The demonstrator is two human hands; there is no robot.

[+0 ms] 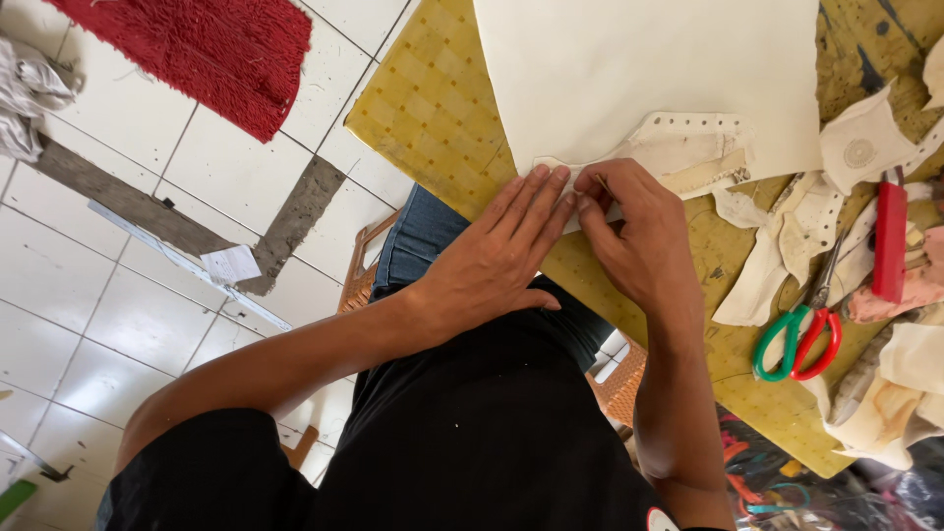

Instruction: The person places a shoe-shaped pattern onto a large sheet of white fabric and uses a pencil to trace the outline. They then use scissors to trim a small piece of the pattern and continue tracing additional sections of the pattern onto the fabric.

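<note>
Where the view starts, nearest the camera: a black shirt fills the bottom, both bare forearms reaching up and away to the table.
Left hand (497, 261): flat, fingers straight and together, pressing their tips on the near edge of the pattern piece.
Right hand (634, 231): fingers curled, pinched around a thin pointed tool (601, 183) at that same edge; the two hands touch at the fingertips.
Pattern piece (688, 152): stiff cream card, curved, with a row of punched holes along its top edge; it lies on the big sheet just beyond the hands, long axis running left to right, narrow end under the fingertips.
Big sheet (629, 69): smooth, pale cream, matte, spread across the far part of the table.
Table (433, 108): yellow cutting mat with a fine grid, scuffed.
Right side: scissors (801, 329) with one green and one red loop, a red-handled knife (890, 236), cream scraps.
Floor: white tiles, shaggy red rug (211, 49).
</note>
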